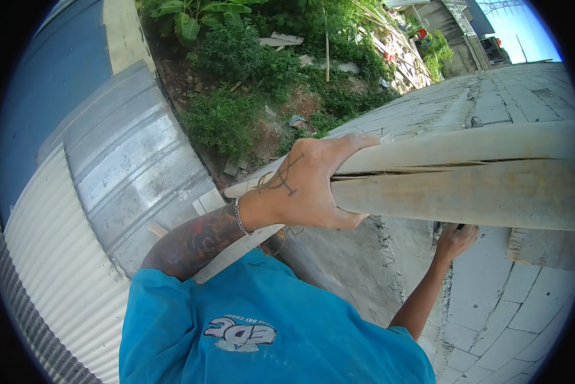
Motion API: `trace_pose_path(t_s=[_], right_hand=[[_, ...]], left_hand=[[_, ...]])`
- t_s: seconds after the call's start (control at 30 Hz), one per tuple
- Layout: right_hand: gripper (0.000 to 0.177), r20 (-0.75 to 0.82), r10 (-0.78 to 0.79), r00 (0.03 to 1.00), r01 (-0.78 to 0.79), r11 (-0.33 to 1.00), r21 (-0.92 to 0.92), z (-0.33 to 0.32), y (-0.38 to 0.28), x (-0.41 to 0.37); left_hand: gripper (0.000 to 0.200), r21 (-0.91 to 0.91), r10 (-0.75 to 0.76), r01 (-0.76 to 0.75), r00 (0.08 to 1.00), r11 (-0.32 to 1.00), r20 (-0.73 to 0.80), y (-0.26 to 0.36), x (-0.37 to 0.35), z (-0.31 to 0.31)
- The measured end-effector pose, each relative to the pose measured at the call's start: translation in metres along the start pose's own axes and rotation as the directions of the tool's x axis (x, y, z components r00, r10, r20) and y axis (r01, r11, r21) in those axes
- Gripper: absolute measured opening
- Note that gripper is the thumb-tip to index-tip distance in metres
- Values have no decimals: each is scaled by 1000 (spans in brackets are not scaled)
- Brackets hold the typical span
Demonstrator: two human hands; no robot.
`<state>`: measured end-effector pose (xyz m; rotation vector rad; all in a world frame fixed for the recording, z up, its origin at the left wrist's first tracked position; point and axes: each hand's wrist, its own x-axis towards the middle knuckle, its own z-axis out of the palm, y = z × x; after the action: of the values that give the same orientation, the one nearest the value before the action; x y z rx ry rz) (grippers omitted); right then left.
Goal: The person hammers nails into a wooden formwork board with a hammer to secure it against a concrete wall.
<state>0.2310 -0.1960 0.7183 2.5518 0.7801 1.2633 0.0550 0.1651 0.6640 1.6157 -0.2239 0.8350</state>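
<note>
My left hand (307, 182) is wrapped over a thick, pale bamboo pole (467, 192) with a long, splintered split along it. Its back faces me, the thumb lies on the lower side, and a chain bracelet circles the wrist. Below the pole, my right hand (457, 243) is closed beside the grey block wall (486, 301). A small dark thing shows at its fingertips, partly hidden by the pole, and I cannot make out what it is.
A short wooden board (543, 248) sits against the wall under the pole. Corrugated metal sheets (127, 153) and a blue roof (57, 89) lie at left. Green plants (230, 115) and rubble cover the ground far below. Long poles (403, 51) lie farther off.
</note>
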Motion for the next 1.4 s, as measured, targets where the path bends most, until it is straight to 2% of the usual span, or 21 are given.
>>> trace_pose_path(t_s=[0.07,0.2,0.37,0.47,0.53,0.6,0.67,0.8,1.03,1.13,1.2,1.27,1.37,1.4], right_hand=[[31,11,10,1000,-10,1000,-9,-3,-4,-3],[33,33,77,997,-80,991,110,3,2,-8],[33,56,69,996,-70,998,2,-9,-8,2],[33,-18,0,1000,1,999,35,-4,-1,1],[34,-13,76,997,-74,986,148,6,5,-8],[35,-25,45,999,-41,989,140,15,19,-16],[37,-45,-97,994,97,995,12,23,36,-21],[39,-31,-98,995,97,994,-46,34,47,-26],[36,-10,-30,999,31,998,53,25,36,-21],[34,37,14,999,-17,995,98,16,26,-17],[34,110,62,992,-73,992,100,0,15,-9],[33,235,120,965,-132,991,34,-26,-5,11],[27,400,276,874,-259,961,-98,-39,-18,30],[28,422,215,881,-213,976,-53,-43,-29,39]], left_hand=[[69,-19,5,-5,1000,1000,-14,4,-4,1],[70,-34,-8,7,1000,999,-5,11,-11,0],[70,-10,-29,29,1000,1000,-3,15,-17,-2],[74,3,-40,40,999,999,23,18,-18,-2],[81,19,-34,33,997,999,73,18,-20,-3],[82,20,-3,2,998,1000,64,17,-24,-2],[82,22,10,-12,998,1000,66,17,-26,-3],[83,42,-26,23,996,999,85,20,-25,-4],[82,2,-46,46,995,999,85,21,-24,-3],[80,31,-10,8,998,999,67,21,-24,-4],[72,-22,-20,21,999,1000,36,20,-22,-2],[69,-50,-32,33,999,998,21,21,-22,2],[68,-24,-45,46,999,999,16,23,-24,-1],[68,-17,-43,44,999,999,18,23,-23,-3]])
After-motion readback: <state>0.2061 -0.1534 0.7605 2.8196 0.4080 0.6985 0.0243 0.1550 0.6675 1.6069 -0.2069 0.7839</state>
